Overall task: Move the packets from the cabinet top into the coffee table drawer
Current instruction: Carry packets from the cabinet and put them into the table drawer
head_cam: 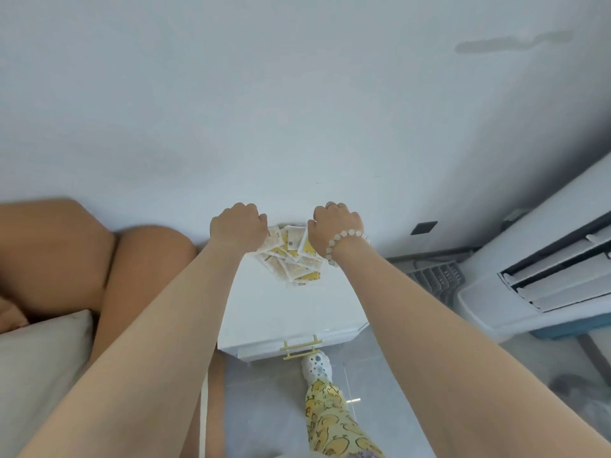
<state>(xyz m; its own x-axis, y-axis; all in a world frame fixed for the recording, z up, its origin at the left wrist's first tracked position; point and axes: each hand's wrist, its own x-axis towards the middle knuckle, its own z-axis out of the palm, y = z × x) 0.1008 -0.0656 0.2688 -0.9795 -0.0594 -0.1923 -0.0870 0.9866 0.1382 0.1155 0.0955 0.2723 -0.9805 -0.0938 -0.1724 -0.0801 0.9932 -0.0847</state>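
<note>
A loose pile of yellow and white packets point(291, 259) lies on the white cabinet top point(264, 309), close to the wall. My left hand point(238, 228) is over the pile's left edge with its fingers curled down onto the packets. My right hand point(332, 228), with a bead bracelet on the wrist, is over the pile's right edge, fingers likewise curled onto the packets. The fingertips are hidden behind the backs of both hands. The coffee table and its drawer are not in view.
The cabinet has a drawer front with a gold handle point(301, 346) facing me. A tan padded headboard point(82, 252) and a pillow point(39, 365) lie to the left. A white air conditioner unit point(542, 269) stands at the right. My foot in a white clog point(315, 363) is on the grey floor.
</note>
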